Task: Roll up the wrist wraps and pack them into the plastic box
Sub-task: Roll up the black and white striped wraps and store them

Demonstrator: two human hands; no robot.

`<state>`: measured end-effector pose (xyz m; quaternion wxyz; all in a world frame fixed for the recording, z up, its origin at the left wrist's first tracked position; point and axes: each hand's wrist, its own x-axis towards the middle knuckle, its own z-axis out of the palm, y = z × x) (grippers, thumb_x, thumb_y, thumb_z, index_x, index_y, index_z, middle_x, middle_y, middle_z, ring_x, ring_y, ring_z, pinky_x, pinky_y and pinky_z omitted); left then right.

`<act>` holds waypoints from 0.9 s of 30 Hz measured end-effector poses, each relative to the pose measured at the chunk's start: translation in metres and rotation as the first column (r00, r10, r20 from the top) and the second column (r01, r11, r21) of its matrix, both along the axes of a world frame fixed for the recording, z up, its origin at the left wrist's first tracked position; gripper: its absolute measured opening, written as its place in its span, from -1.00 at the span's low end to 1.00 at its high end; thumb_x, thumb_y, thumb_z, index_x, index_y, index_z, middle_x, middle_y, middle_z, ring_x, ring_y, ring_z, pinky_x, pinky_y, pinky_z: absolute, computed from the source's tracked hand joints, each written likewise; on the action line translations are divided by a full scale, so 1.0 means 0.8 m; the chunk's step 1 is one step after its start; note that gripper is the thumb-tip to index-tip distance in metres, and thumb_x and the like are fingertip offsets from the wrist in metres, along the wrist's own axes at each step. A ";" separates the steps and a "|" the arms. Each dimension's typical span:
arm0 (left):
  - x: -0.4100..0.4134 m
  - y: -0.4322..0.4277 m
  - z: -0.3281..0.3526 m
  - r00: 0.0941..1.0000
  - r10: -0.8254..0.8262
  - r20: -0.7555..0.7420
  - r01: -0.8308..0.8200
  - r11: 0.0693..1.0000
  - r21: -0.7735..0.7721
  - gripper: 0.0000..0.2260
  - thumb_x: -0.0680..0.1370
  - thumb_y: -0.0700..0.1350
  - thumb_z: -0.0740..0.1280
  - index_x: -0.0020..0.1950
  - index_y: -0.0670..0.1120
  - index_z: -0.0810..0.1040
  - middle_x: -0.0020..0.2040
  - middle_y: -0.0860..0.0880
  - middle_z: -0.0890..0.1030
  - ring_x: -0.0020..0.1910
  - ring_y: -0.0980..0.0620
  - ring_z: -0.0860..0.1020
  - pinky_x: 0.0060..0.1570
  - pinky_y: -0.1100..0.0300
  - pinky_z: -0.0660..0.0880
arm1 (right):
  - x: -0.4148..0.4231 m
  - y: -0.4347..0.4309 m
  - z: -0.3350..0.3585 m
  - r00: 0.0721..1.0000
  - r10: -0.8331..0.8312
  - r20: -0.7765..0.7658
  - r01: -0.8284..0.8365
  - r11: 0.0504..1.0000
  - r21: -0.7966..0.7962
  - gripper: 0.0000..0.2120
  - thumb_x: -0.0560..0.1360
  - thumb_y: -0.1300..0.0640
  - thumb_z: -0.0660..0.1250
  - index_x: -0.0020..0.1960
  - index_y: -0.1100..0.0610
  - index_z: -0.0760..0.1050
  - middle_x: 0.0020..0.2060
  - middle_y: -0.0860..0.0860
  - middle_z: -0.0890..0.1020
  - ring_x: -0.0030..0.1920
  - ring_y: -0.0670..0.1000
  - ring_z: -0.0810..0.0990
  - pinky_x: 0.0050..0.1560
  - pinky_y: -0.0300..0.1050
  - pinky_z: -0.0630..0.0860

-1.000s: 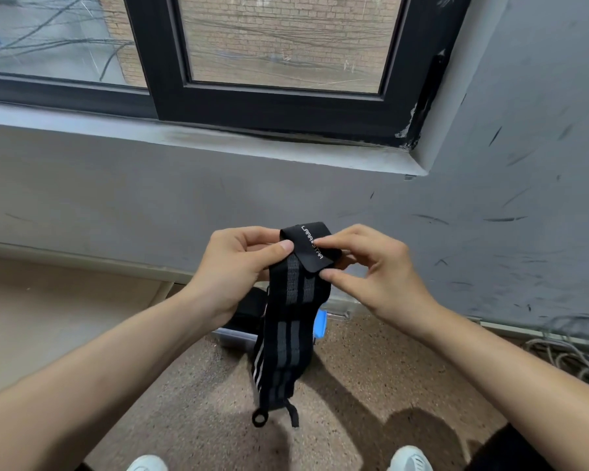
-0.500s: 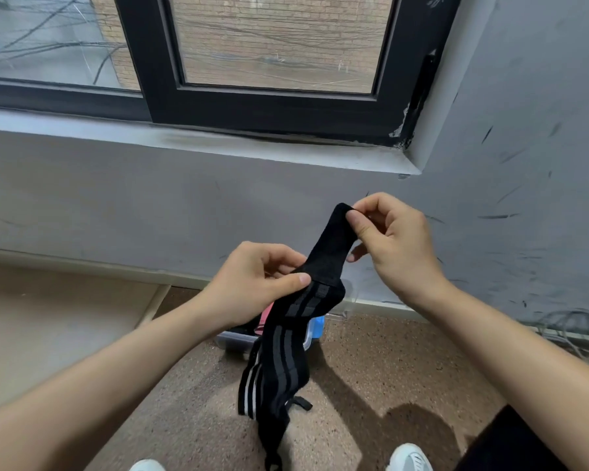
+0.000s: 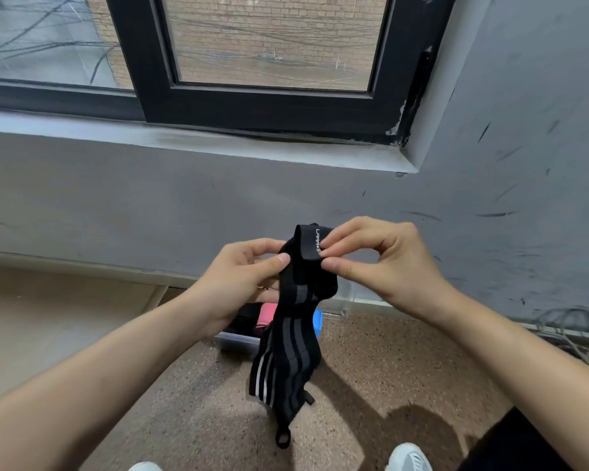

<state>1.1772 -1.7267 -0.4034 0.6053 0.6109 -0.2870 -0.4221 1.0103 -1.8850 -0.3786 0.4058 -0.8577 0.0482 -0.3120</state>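
Through the head camera I see both hands meeting in the middle of the frame, holding one black wrist wrap (image 3: 295,338) up in front of the grey wall (image 3: 116,198). My right hand (image 3: 385,263), just right of centre, pinches the wrap's top end between thumb and forefinger. That end is a flat tab with white lettering, and the other fingers are curled above it. My left hand (image 3: 242,283), just left of centre, grips the band a little below the tab, with the thumb pressed on the front face and the fingers curled round behind. The tab is folded over towards me, between the two hands.

Below the hands the wrap hangs free down the centre of the frame. It has grey stripes along its length and white stripes at its lower left edge. Its thumb loop (image 3: 283,440) dangles at the lower middle, over the speckled brown floor (image 3: 201,419).

The plastic box (image 3: 237,339) sits on the floor at the foot of the wall, behind the hanging wrap. The wrap and my left wrist partly hide it. Inside I can make out a pink item (image 3: 264,317) and something dark, and there is a blue part (image 3: 317,322) at the box's right side.

A dark-framed window (image 3: 259,103) fills the top of the frame. Loose cables (image 3: 572,331) lie at the right edge, and the toes of two white shoes (image 3: 408,457) show along the bottom.
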 end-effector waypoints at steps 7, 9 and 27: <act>-0.006 0.001 0.010 0.993 -0.081 -0.085 0.077 0.996 -0.045 -0.72 0.56 -0.14 0.31 0.23 -0.13 0.66 0.05 -0.22 0.69 -0.03 -0.15 0.66 0.04 0.00 0.62 | 0.009 0.009 -0.027 0.988 -0.120 0.100 0.148 0.928 -0.343 -0.89 0.43 0.09 0.53 -0.09 0.11 0.76 -0.13 -0.03 0.63 -0.08 0.00 0.62 -0.06 -0.12 0.55; -0.013 0.003 0.011 0.994 -0.104 -0.027 0.102 0.993 -0.056 -0.74 0.53 -0.12 0.43 0.20 -0.13 0.66 0.00 -0.18 0.70 -0.06 -0.10 0.66 -0.06 0.07 0.60 | 0.012 0.010 -0.028 0.983 -0.129 0.132 0.169 0.916 -0.363 -0.88 0.45 0.10 0.52 -0.08 0.13 0.76 -0.13 -0.01 0.63 -0.10 0.02 0.62 -0.09 -0.12 0.55; -0.014 0.010 0.021 0.981 0.106 0.161 -0.085 0.988 -0.132 -0.87 0.53 -0.29 0.45 0.06 -0.17 0.68 -0.11 -0.22 0.74 -0.15 -0.08 0.70 -0.10 0.10 0.66 | 0.019 0.024 -0.015 0.995 -0.028 0.100 -0.007 0.945 0.327 -0.56 0.49 0.43 0.44 0.21 -0.02 0.65 0.02 0.05 0.72 -0.19 0.11 0.62 -0.05 0.22 0.65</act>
